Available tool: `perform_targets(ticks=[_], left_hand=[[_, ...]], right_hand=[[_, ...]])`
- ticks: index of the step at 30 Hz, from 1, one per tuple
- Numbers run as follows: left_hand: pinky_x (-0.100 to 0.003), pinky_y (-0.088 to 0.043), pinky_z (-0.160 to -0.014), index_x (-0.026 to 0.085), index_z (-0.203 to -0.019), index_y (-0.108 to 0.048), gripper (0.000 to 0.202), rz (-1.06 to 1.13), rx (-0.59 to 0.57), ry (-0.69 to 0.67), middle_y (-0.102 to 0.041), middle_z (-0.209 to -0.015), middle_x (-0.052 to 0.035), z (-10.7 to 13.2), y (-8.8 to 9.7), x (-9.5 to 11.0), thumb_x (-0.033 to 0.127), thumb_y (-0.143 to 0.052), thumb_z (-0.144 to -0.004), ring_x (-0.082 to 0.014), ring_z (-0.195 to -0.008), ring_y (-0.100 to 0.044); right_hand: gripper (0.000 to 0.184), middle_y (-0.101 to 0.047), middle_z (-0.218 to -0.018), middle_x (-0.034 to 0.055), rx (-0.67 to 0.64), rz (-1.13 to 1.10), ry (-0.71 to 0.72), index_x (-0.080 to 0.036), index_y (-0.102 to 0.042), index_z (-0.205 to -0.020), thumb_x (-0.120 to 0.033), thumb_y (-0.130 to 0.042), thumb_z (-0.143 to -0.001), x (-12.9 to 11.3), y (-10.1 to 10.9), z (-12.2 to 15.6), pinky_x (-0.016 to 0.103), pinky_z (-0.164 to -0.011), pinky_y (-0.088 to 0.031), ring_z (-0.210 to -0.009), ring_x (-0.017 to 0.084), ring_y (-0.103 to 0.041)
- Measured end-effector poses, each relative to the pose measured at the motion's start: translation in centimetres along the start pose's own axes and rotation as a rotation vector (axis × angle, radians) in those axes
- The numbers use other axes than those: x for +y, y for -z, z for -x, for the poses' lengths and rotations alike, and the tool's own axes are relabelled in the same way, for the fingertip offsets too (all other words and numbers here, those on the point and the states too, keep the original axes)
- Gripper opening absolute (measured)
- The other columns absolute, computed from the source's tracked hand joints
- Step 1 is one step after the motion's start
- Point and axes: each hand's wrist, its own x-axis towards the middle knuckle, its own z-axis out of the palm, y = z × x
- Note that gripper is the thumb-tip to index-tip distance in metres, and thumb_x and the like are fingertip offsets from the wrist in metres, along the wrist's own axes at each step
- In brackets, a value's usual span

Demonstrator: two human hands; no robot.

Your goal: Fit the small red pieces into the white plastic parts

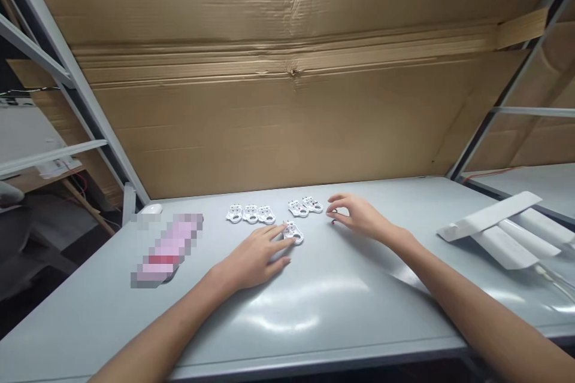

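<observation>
A flat white plastic cut-out piece (293, 232) with round holes lies on the pale grey tabletop (341, 311), just ahead of the centre. The person's left hand (256, 257) lies palm-down beside it, the extended, loosely spread fingers (276, 238) touching its near edge, not closed around it.

The right hand (359, 215) hovers just to the right, with thumb and forefinger curled close together. These right fingers (339, 203) may be pinching a tiny dark item (334, 212), but it is too small to tell. A tiny dark-and-red part (333, 222) sits just below the fingertips.

Two similar white plastic pieces (305, 206) lie side by side beyond the hands, and a row of three more (250, 214) lies further left. Further left are a white computer mouse (153, 209) and a pink-and-red object (166, 249), pixelated beyond identifying. At the right edge lie long white flat panels (489, 215). A large brown cardboard sheet (287, 72) stands behind the tabletop, against a grey metal rack frame (67, 72).
</observation>
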Motion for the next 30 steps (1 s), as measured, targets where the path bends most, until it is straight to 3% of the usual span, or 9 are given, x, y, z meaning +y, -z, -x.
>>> perform_targets(ticks=[7, 13, 18, 23, 30], left_hand=[[-0.05, -0.035, -0.111, 0.024, -0.138, -0.051, 0.042, -0.005, 0.055, 0.041, -0.04, -0.151, -0.0117, 0.1, -0.2, -0.8, 0.038, -0.047, -0.099, -0.0315, -0.14, -0.034], [-0.045, -0.038, -0.109, 0.019, -0.129, -0.057, 0.035, -0.001, 0.114, 0.003, -0.052, -0.14, -0.0137, -0.2, 0.1, -0.7, 0.033, -0.045, -0.099, -0.0287, -0.131, -0.047], [-0.042, -0.039, -0.107, 0.02, -0.128, -0.055, 0.035, -0.002, 0.064, -0.042, -0.061, -0.128, -0.0098, -0.3, 0.3, -0.4, 0.038, -0.045, -0.1, -0.0265, -0.12, -0.054], [-0.043, -0.034, -0.111, 0.019, -0.133, -0.052, 0.042, -0.017, 0.032, -0.017, -0.056, -0.136, -0.0109, -0.6, 0.1, -0.6, 0.044, -0.043, -0.1, -0.0268, -0.125, -0.052], [-0.046, -0.015, -0.119, 0.019, -0.145, -0.04, 0.054, 0.008, -0.033, 0.017, -0.041, -0.151, -0.01, -1.2, -0.5, -1.8, 0.05, -0.036, -0.101, -0.0269, -0.144, -0.028]], right_hand=[[0.018, -0.066, -0.12, 0.0082, -0.122, 0.103, -0.026, -0.026, -0.075, -0.081, -0.03, -0.057, -0.084, 1.3, -0.8, 0.0, 0.043, -0.088, -0.049, -0.11, 0.033, -0.061], [0.025, -0.07, -0.111, 0.0101, -0.072, 0.065, 0.005, -0.024, -0.074, -0.097, -0.034, -0.052, -0.09, 0.8, -1.0, -0.1, 0.045, -0.087, -0.049, -0.099, 0.032, -0.063], [0.03, -0.069, -0.114, 0.0097, -0.158, -0.025, 0.19, -0.026, -0.07, -0.112, -0.037, -0.048, -0.094, -1.4, -2.3, 0.7, 0.046, -0.09, -0.047, -0.103, 0.03, -0.062], [0.036, -0.06, -0.133, 0.0085, -0.285, 0.015, 0.284, -0.028, -0.06, -0.128, -0.035, -0.047, -0.096, -2.5, -3.1, 1.4, 0.046, -0.1, -0.043, -0.121, 0.03, -0.054], [0.032, -0.064, -0.125, 0.0093, -0.256, 0.008, 0.26, -0.027, -0.064, -0.121, -0.035, -0.05, -0.094, -2.9, -4.1, 1.6, 0.047, -0.098, -0.044, -0.117, 0.032, -0.056]])
